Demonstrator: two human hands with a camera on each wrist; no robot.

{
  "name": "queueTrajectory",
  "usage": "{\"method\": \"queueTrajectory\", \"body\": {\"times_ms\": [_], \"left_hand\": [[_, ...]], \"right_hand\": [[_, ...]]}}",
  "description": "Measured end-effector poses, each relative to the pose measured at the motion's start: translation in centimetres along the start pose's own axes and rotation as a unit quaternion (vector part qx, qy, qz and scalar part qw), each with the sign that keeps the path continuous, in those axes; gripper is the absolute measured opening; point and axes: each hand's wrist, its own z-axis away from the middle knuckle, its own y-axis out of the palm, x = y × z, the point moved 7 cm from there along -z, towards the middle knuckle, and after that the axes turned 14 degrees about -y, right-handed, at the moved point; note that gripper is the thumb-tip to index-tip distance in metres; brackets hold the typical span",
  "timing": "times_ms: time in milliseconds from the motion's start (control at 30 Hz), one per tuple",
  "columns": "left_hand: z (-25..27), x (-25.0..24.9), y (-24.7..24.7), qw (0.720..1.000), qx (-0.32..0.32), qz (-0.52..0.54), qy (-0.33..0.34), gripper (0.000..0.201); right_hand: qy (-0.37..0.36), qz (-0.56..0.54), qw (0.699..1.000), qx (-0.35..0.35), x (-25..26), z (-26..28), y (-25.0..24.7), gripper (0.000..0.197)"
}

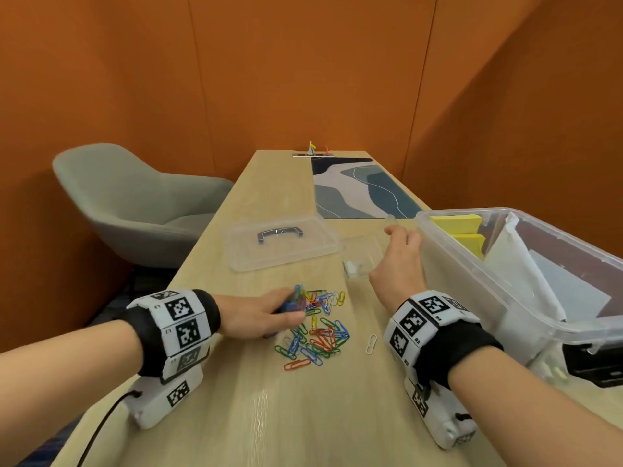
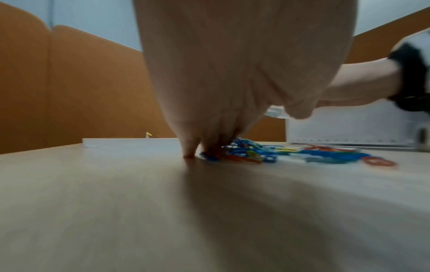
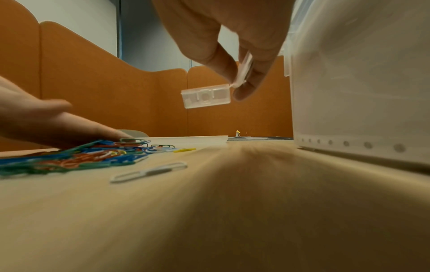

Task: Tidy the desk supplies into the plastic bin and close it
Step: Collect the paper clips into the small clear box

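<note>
Coloured paper clips (image 1: 313, 332) lie in a loose pile on the wooden desk. My left hand (image 1: 295, 306) is down on the pile's left side, fingertips (image 2: 189, 153) on the desk and curled round a bunch of clips (image 2: 235, 152). My right hand (image 1: 392, 229) pinches the thin lid of a small clear clip case (image 3: 206, 98), which hangs tilted above the desk (image 1: 359, 261). The big clear plastic bin (image 1: 472, 264) stands open at the right with yellow note pads (image 1: 458, 227) and papers inside. Its lid (image 1: 283, 246) lies flat beyond the clips.
One white clip (image 1: 371, 343) lies apart, between the pile and the bin. A patterned mat (image 1: 360, 187) covers the far right of the desk. A grey chair (image 1: 135, 203) stands past the desk's left edge. Orange partition walls enclose the desk.
</note>
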Motion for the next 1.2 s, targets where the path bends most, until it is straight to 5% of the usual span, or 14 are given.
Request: {"method": "queueTrajectory", "body": {"times_ms": [200, 333, 500, 633, 800, 867, 1033, 1200], "left_hand": [[-0.9, -1.7, -2.3, 0.996, -0.068, 0.05, 0.013, 0.075], [-3.6, -2.8, -1.9, 0.999, -0.022, -0.028, -0.01, 0.08], [-4.9, -5.0, 0.3, 0.994, 0.028, -0.098, 0.049, 0.097], [-3.5, -5.7, 1.2, 0.988, -0.004, -0.115, 0.106, 0.077], [-0.1, -7.5, -1.1, 0.957, -0.173, -0.037, 0.228, 0.036], [0.6, -8.8, -0.6, 0.942, -0.16, -0.039, 0.292, 0.033], [1.4, -10.6, 3.8, 0.913, -0.025, -0.139, 0.383, 0.061], [0.7, -9.3, 2.1, 0.924, -0.073, -0.128, 0.353, 0.035]], "right_hand": [[-0.01, 0.003, 1.0, -0.015, 0.3, -0.4, -0.2, 0.061], [-0.019, 0.008, 1.0, -0.02, 0.3, -0.4, -0.5, 0.061], [-0.018, 0.007, 1.0, -0.023, 0.1, -0.6, -0.4, 0.06], [0.002, 0.013, 1.0, -0.015, -0.1, -0.7, -0.4, 0.059], [0.005, 0.018, 1.0, -0.013, -0.1, -0.9, -0.2, 0.054], [0.006, 0.02, 1.0, -0.02, 0.0, -1.0, -0.2, 0.05], [-0.007, 0.01, 0.999, -0.037, 0.1, -1.5, 0.0, 0.04], [0.001, 0.01, 1.0, 0.001, -0.3, -1.8, 0.7, 0.053]]}}
